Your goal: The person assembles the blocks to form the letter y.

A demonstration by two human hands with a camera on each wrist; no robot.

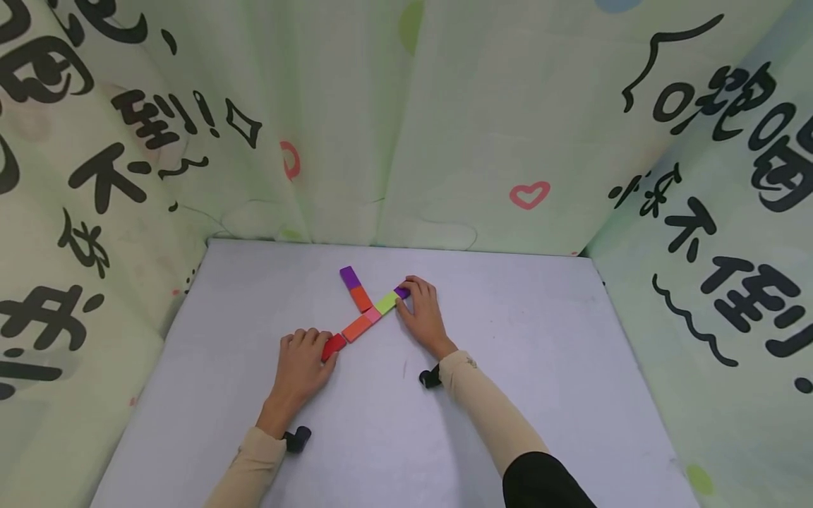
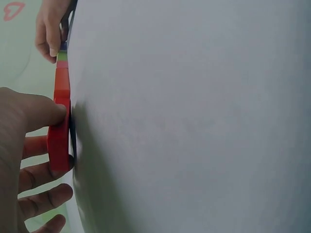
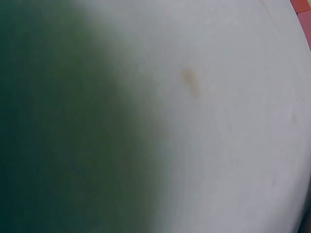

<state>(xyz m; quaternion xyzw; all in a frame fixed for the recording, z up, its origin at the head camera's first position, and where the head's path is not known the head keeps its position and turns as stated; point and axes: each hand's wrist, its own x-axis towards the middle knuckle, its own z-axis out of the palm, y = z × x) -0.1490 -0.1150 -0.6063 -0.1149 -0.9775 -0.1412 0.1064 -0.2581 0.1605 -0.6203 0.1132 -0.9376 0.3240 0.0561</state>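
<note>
Colored blocks lie end to end on the white table in a branching, Y-like line. My left hand holds the red block at the near-left end; in the left wrist view its thumb lies on that red block, with fingers at the other side. Up the line come an orange block, a pink block and a green block. At the far-right end my right hand pinches a purple block, partly covered by the fingers. Another orange block and purple block form the upper-left branch.
The white table reaches out on both sides of the arms. Behind and beside it hangs a pale green curtain with black lettering. The right wrist view mostly shows tabletop and a dark green blur, with block corners at its upper right.
</note>
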